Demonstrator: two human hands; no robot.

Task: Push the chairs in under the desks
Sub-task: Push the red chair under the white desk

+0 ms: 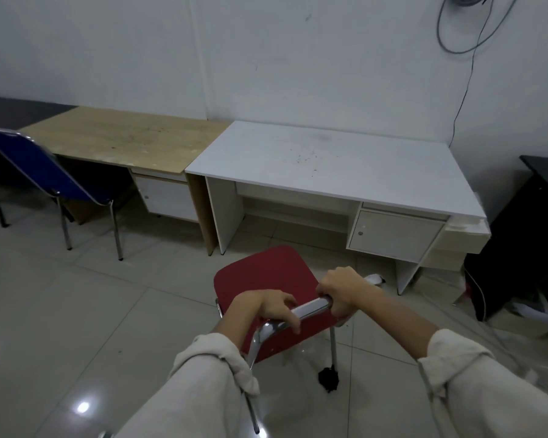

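Two chairs and two full desks are in view, with a dark tabletop at each edge of the view. A red-cushioned chair with a chrome tube frame (266, 279) stands on the pale tiled floor (76, 311), just in front of the white laminate desk with a small cupboard door (329, 159) and not yet under it; its seat front faces the kneehole, and its front-to-back axis runs slightly leftward of the desk's front edge normal. The left hand (271, 306) and the right hand (342, 287) are both wrapped around the chrome top rail of the backrest, one near each end. A blue-cushioned chair with chrome legs (48, 172) stands at the light wood-topped desk with a white drawer unit (124, 137), seat partly beneath it and back tilted toward the viewer. Both desks abut the white wall (140, 58).
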